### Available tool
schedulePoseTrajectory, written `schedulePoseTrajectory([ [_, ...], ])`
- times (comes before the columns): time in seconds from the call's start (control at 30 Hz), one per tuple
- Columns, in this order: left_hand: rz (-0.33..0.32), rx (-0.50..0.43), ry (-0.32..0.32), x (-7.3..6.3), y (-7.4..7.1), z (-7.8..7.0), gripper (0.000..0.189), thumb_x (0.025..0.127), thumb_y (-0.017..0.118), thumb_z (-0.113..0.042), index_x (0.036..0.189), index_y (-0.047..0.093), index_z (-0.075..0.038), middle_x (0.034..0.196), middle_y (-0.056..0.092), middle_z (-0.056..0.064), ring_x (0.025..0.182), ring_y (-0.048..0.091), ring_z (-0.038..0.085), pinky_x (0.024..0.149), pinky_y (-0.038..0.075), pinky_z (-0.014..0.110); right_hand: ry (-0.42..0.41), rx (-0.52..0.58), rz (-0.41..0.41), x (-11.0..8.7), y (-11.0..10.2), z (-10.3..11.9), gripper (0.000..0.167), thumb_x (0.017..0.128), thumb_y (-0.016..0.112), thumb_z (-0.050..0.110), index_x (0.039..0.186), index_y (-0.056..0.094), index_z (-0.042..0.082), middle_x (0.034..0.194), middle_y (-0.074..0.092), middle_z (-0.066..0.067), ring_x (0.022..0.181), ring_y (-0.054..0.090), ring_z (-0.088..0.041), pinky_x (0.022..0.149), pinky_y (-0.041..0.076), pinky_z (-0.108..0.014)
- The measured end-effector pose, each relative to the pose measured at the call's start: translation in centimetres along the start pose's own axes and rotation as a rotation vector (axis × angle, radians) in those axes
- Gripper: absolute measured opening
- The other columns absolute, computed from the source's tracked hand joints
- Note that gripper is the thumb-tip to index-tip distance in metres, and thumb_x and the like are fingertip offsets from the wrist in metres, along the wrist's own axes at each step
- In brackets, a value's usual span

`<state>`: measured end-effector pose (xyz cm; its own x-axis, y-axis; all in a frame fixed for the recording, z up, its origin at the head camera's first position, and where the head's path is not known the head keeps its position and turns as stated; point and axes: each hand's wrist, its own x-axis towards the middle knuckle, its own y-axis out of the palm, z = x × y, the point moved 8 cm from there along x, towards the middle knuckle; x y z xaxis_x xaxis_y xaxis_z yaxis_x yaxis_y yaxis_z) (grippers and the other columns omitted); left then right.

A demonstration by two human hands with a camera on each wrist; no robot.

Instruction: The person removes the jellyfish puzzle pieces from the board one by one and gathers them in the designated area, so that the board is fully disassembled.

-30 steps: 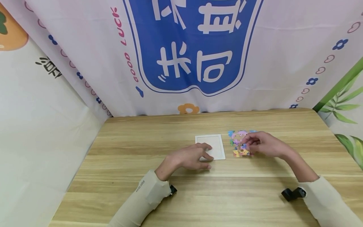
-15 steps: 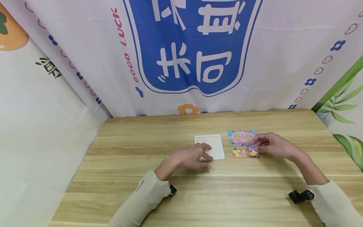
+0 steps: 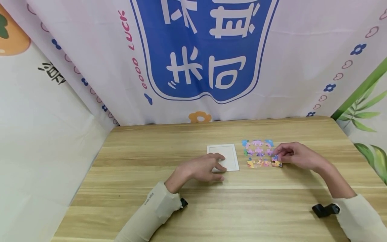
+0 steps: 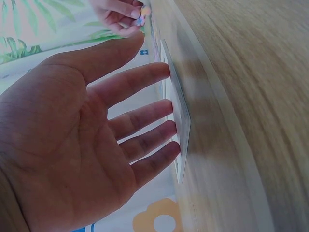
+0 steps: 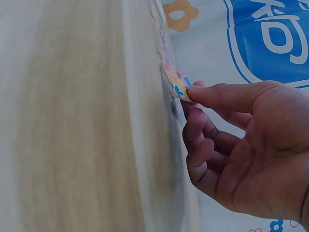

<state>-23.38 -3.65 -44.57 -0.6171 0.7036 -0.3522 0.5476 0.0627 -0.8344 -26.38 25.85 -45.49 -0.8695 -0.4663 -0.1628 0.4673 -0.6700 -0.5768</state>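
Observation:
My right hand (image 3: 297, 155) pinches a jigsaw puzzle piece (image 3: 276, 162) between thumb and fingers. In the right wrist view that puzzle piece (image 5: 175, 85) is yellow with pink and blue, tilted up from the table. Left of it the other puzzle pieces (image 3: 258, 143), mostly pink, purple and blue with a yellow bottom row, lie in loose rows with narrow gaps. Beside them is a flat white square tray (image 3: 230, 150) with a thin inner outline. My left hand (image 3: 203, 168) rests its straight fingertips on this tray, as the left wrist view also shows, and covers its lower left part.
A wood-grain table (image 3: 193, 208) extends round the pieces. Its back edge meets a printed white curtain (image 3: 169, 111) with a blue emblem. A black wrist camera (image 3: 325, 210) sticks out from the right sleeve.
My right hand has moved to the right with the pinched piece, away from the bottom row, uncovering pieces it hid before. The left hand stays on the tray.

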Motion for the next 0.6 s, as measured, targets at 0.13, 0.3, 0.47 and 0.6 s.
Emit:
schedulePoseTrajectory([
  [0.13,-0.003,-0.004,0.006,0.11,-0.01,-0.01,0.04,0.106,0.071,-0.035,0.142,0.072,-0.018,0.171,0.042,0.006,0.159,0.04,0.028,0.131,0.035,0.043,0.007,-0.031,-0.005,0.1,0.09,-0.24,0.017,0.103,0.065,-0.001,0.118,0.073,-0.002,0.103,0.073,-0.009,0.087,0.061,-0.006,0.075,0.053,-0.023],
  [0.3,-0.007,-0.006,0.014,0.19,-0.01,0.03,0.04,0.105,0.071,-0.035,0.142,0.072,-0.017,0.17,0.043,0.007,0.159,0.04,0.027,0.131,0.036,0.043,0.024,-0.065,-0.015,0.29,0.16,-0.3,0.017,0.102,0.067,0.0,0.118,0.073,-0.001,0.105,0.074,-0.007,0.088,0.061,-0.007,0.076,0.053,-0.022],
  [0.47,-0.011,-0.002,0.02,0.23,-0.03,0.06,0.041,0.105,0.071,-0.035,0.142,0.072,-0.017,0.17,0.044,0.007,0.158,0.041,0.026,0.13,0.036,0.041,0.029,-0.112,-0.031,0.22,0.12,-0.38,0.019,0.097,0.075,0.003,0.116,0.074,0.0,0.104,0.073,-0.006,0.089,0.061,-0.006,0.075,0.054,-0.021],
  [0.6,-0.01,0.002,0.026,0.21,0.0,0.04,0.041,0.105,0.071,-0.035,0.142,0.072,-0.017,0.17,0.044,0.008,0.158,0.042,0.027,0.13,0.037,0.041,0.044,-0.144,-0.036,0.16,0.28,-0.29,0.021,0.095,0.079,0.006,0.114,0.074,0.002,0.102,0.072,-0.005,0.088,0.061,-0.007,0.074,0.053,-0.022],
])
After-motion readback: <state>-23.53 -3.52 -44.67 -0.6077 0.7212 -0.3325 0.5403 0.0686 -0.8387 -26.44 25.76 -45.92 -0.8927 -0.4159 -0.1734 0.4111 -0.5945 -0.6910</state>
